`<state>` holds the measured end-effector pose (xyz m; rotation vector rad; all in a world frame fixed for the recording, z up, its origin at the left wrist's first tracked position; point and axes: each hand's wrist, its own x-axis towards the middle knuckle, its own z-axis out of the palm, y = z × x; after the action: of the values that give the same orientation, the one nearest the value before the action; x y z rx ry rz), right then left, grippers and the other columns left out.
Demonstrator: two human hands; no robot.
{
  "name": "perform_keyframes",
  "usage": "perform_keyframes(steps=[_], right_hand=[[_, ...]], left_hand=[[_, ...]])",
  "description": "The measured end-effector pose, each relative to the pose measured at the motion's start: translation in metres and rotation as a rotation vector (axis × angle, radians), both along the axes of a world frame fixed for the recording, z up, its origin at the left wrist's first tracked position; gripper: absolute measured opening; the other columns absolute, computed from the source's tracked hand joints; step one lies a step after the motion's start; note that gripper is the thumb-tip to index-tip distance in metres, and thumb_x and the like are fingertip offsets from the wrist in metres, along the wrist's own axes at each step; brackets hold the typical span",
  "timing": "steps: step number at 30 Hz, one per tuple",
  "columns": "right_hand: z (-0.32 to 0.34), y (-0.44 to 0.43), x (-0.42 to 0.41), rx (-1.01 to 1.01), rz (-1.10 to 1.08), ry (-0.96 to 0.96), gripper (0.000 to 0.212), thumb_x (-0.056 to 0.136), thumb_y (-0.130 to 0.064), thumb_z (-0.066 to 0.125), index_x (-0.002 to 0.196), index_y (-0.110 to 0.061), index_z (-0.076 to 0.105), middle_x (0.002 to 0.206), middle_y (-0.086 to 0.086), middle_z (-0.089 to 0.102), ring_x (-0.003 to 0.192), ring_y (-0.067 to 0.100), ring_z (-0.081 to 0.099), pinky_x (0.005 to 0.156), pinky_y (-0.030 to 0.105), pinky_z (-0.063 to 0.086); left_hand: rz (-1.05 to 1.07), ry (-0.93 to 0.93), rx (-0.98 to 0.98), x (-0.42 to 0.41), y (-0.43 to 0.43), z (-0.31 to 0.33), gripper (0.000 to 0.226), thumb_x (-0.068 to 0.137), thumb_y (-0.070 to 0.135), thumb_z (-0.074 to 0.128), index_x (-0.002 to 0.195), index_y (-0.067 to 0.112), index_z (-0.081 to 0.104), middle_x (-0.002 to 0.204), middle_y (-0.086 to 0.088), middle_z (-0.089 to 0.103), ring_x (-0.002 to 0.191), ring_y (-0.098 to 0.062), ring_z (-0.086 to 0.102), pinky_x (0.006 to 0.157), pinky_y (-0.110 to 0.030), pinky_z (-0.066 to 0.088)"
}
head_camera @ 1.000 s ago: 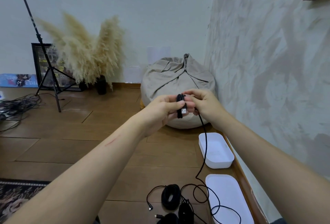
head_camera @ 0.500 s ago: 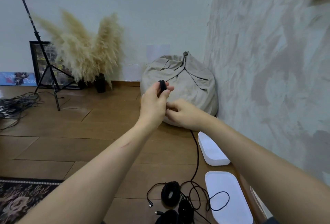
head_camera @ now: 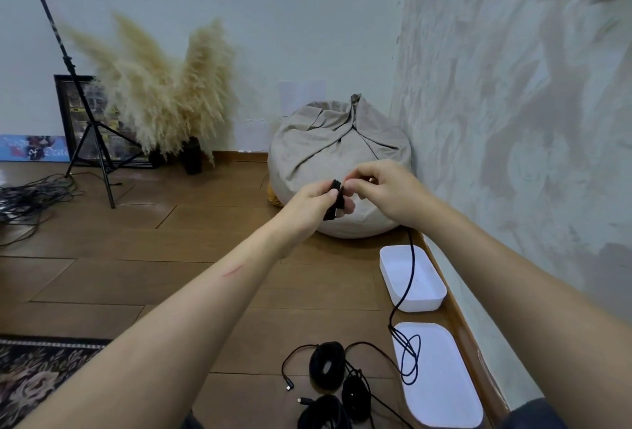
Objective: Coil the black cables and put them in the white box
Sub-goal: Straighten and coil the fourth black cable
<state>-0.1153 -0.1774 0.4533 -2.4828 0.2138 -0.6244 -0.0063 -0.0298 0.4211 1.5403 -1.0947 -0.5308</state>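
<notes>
My left hand (head_camera: pixel 313 201) grips a small bundle of coiled black cable (head_camera: pixel 334 198) held up in front of me. My right hand (head_camera: pixel 386 191) pinches the same cable right beside the bundle. The loose length of cable (head_camera: pixel 408 278) hangs from my right hand, crosses the open white box (head_camera: pixel 431 298) and ends in loops on the white lid (head_camera: pixel 441 387). Several coiled black cables (head_camera: pixel 326 365) lie on the wooden floor left of the lid.
A beige bean bag (head_camera: pixel 328 155) sits in the corner behind my hands. The textured wall runs along the right. A tripod stand (head_camera: pixel 92 131), pampas grass (head_camera: pixel 160 93) and a tangle of cables (head_camera: pixel 24 196) are far left. A patterned rug (head_camera: pixel 30 377) lies bottom left.
My left hand came down from its raised position and my right hand rose to meet it at the bundle. The hanging cable swung right, across the white box.
</notes>
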Motion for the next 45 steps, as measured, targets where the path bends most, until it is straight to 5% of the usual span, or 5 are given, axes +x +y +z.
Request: perform_keyframes(steps=[24,31,34,38,45], right_hand=[[-0.005,-0.006,-0.002,0.502,0.032,-0.191,0.012,0.1,-0.017,0.061,0.105,-0.013,0.071,0.079,0.006,0.065,0.069,0.014,0.053,0.059,0.021,0.041],[-0.025,0.03,0.011,0.56,0.092,-0.013,0.021,0.107,-0.014,0.044,0.094,-0.016,0.06,0.074,0.008,0.059,0.058,0.012,0.049,0.053,0.021,0.04],[-0.026,0.044,0.018,0.295,0.152,0.064,0.034,0.104,-0.01,0.045,0.077,-0.027,0.058,0.063,-0.003,0.057,0.05,0.004,0.045,0.054,0.022,0.036],[-0.013,0.046,0.018,0.098,0.162,0.125,0.027,0.1,-0.007,0.051,0.08,-0.014,0.069,0.055,-0.012,0.051,0.049,-0.001,0.045,0.054,0.018,0.033],[0.001,0.018,0.004,0.091,0.098,0.095,0.02,0.1,-0.012,0.056,0.091,-0.009,0.073,0.054,-0.016,0.057,0.054,-0.004,0.05,0.057,0.014,0.035]], left_hand=[[-0.202,0.22,-0.138,-0.017,0.007,0.021,0.022,0.105,0.004,0.048,0.122,0.0,0.061,0.103,-0.007,0.07,0.105,-0.019,0.066,0.106,-0.035,0.049],[0.035,0.378,-0.365,-0.021,-0.001,0.032,0.02,0.103,-0.003,0.047,0.119,0.0,0.059,0.098,-0.005,0.072,0.097,-0.021,0.066,0.083,-0.028,0.056],[0.294,0.215,-0.371,-0.008,-0.006,0.022,0.017,0.104,0.003,0.05,0.114,0.01,0.062,0.103,-0.001,0.075,0.1,-0.007,0.069,0.095,-0.029,0.054],[0.462,-0.041,-0.281,0.001,-0.001,0.012,0.017,0.104,0.007,0.051,0.114,0.017,0.061,0.101,0.011,0.072,0.091,0.009,0.066,0.075,-0.011,0.051],[0.24,-0.234,-0.084,-0.002,-0.001,0.0,0.024,0.11,0.013,0.04,0.115,0.006,0.063,0.096,0.005,0.066,0.083,0.004,0.063,0.076,-0.009,0.046]])
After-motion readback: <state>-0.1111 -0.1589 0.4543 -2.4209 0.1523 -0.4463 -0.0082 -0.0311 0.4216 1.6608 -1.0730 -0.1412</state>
